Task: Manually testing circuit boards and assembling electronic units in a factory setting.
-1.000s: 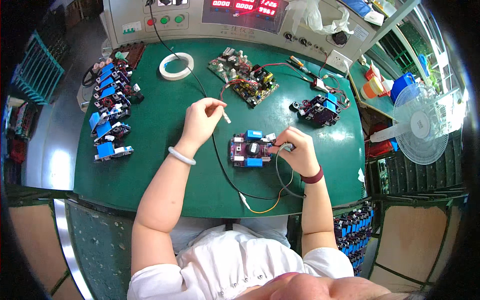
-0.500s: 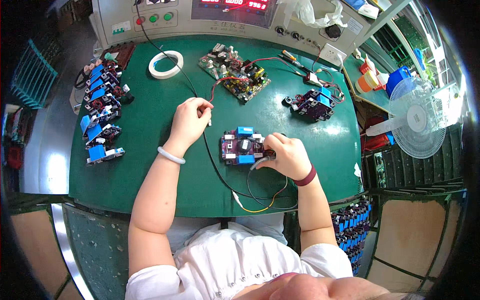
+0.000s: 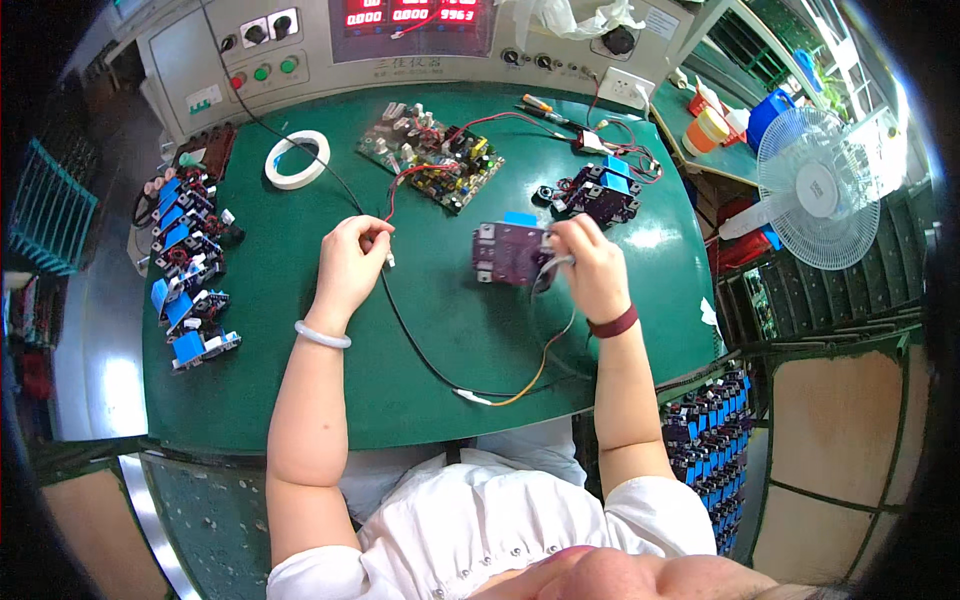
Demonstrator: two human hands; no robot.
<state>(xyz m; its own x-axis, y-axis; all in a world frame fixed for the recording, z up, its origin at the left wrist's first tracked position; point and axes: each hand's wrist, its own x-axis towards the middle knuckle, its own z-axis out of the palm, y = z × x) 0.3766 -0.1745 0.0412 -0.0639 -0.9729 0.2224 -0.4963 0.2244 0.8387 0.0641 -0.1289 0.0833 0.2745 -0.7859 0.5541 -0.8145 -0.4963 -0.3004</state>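
Observation:
My left hand is closed on a small white probe tip joined to black and red wires, held just above the green table. My right hand grips the right edge of a small purple circuit board with blue parts, tilted up off the table so that its underside faces me. Thin wires hang from that hand and loop down to a yellow lead near the front edge.
A larger green circuit board and a white tape roll lie at the back. Another blue-part board sits right of centre. Several like boards line the left edge. A control panel stands behind; a fan at right.
My right hand has lifted the purple board and turned it up on edge; earlier it lay flat with its parts upward. My left hand has kept hold of the probe.

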